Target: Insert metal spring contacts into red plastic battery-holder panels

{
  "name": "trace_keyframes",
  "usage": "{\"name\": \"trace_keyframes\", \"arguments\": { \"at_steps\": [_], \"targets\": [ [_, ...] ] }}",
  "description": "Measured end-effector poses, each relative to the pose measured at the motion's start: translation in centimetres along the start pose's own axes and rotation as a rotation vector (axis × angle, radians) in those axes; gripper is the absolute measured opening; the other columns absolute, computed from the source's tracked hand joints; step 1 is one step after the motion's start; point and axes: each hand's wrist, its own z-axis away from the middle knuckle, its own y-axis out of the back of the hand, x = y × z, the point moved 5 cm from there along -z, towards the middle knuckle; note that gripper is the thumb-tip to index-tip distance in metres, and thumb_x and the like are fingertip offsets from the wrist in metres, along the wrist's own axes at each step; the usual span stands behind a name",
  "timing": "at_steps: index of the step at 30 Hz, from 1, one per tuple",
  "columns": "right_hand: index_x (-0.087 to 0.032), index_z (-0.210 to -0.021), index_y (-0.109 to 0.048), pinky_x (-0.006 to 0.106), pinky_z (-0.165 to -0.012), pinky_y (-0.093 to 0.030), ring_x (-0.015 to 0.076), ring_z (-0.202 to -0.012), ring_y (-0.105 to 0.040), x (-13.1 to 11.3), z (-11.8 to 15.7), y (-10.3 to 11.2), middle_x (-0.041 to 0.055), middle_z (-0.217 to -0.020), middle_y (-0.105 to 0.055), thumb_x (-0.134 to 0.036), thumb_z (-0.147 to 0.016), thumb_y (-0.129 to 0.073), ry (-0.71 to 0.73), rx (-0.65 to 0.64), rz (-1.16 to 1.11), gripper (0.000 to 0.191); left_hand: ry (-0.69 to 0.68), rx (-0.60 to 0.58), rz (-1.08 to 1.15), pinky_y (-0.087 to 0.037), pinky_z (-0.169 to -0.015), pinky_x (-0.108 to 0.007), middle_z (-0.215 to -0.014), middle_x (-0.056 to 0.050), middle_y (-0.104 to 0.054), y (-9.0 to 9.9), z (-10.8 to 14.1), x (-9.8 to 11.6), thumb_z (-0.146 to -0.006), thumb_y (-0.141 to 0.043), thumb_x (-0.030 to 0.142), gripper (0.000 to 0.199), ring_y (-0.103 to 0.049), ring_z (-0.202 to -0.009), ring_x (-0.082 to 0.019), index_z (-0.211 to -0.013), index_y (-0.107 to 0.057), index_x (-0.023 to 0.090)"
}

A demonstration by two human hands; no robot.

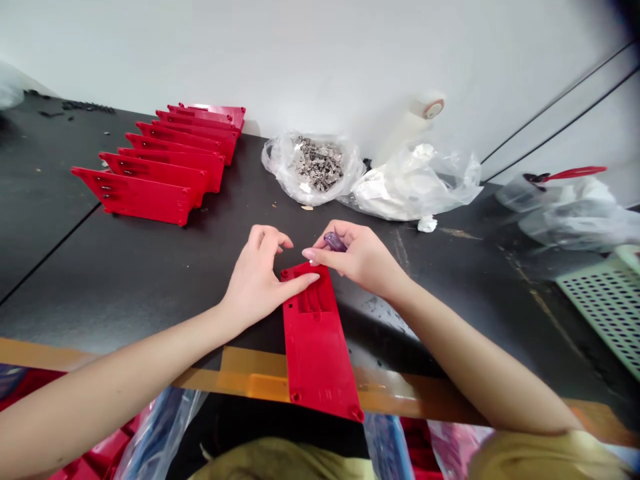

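A red plastic panel [320, 353] lies over the table's front edge, its recessed far end nearest my hands. My left hand [263, 277] is open, with its thumb across the panel's recess and its fingers curved apart beyond the far left corner. At the far right corner, my right hand [353, 253] is closed around a small tool with a purple handle [335, 241]. The tool's working end is hidden in my fingers. A tiny pale piece [313, 262] shows under my right fingertips; I cannot make out what it is.
Several red panels [145, 197] stand in a row at the back left. Bags of small metal parts [320, 163] and white material [400, 190] sit behind my hands. A perforated tray [607, 303] is at right. Red parts and plastic bags lie below the table edge [240, 383].
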Motion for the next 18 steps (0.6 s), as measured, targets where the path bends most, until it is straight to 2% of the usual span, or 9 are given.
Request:
{"name": "trace_keyframes", "arguments": {
  "at_steps": [3,5,9,12,15,18],
  "targets": [
    [-0.015,-0.069,-0.061,0.022,-0.048,-0.035,0.0075,-0.049,-0.044,-0.2,0.0,-0.5,-0.001,-0.061,-0.061,-0.045,-0.062,-0.087,-0.004,0.009,-0.102,0.04,-0.193,0.055,-0.093,-0.044,-0.081,-0.03,-0.089,-0.001,-0.061,0.5,-0.1,0.9,-0.084,-0.071,0.042,0.026,-0.059,-0.087,-0.016,-0.087,-0.06,0.019],
    [-0.015,-0.069,-0.062,0.022,-0.046,-0.034,0.0076,-0.047,-0.044,-0.1,0.0,-0.9,-0.0011,-0.057,-0.059,-0.048,-0.061,-0.087,-0.03,-0.006,-0.14,0.042,-0.235,0.064,-0.134,-0.042,-0.08,-0.029,-0.085,0.001,-0.064,0.6,-0.1,1.0,-0.088,-0.068,0.039,0.021,-0.06,-0.083,-0.015,-0.084,-0.062,0.02],
    [-0.014,-0.072,-0.065,0.022,-0.045,-0.034,0.0067,-0.044,-0.043,-0.2,0.1,-1.1,-0.0012,-0.056,-0.06,-0.05,-0.063,-0.086,-0.061,-0.055,-0.194,0.043,-0.215,0.072,-0.197,-0.042,-0.081,-0.029,-0.087,0.0,-0.069,0.6,-0.1,0.8,-0.091,-0.064,0.034,0.015,-0.062,-0.083,-0.015,-0.087,-0.066,0.02],
    [-0.013,-0.077,-0.07,0.023,-0.049,-0.037,0.0073,-0.047,-0.046,-0.5,0.2,-0.7,-0.0007,-0.059,-0.062,-0.047,-0.067,-0.083,-0.038,-0.1,-0.133,0.037,-0.199,0.058,-0.21,-0.043,-0.082,-0.03,-0.087,-0.001,-0.071,0.5,-0.1,0.7,-0.092,-0.06,0.03,0.013,-0.063,-0.085,-0.016,-0.088,-0.068,0.021],
    [-0.015,-0.089,-0.075,0.025,-0.057,-0.043,0.0106,-0.059,-0.054,-0.9,0.2,-0.4,0.0013,-0.071,-0.068,-0.042,-0.072,-0.08,0.033,-0.184,-0.048,0.032,-0.138,0.052,-0.127,-0.043,-0.083,-0.03,-0.087,-0.001,-0.073,0.6,-0.3,0.4,-0.093,-0.059,0.029,0.016,-0.065,-0.084,-0.016,-0.085,-0.07,0.021],
    [-0.018,-0.087,-0.075,0.027,-0.067,-0.046,0.014,-0.071,-0.059,-1.4,0.0,0.1,0.0023,-0.08,-0.071,-0.039,-0.078,-0.075,0.164,-0.155,0.072,0.023,-0.077,0.026,-0.016,-0.045,-0.086,-0.031,-0.088,0.0,-0.075,0.4,-0.5,0.1,-0.092,-0.061,0.033,0.017,-0.066,-0.082,-0.016,-0.086,-0.073,0.022]
  ]
}}
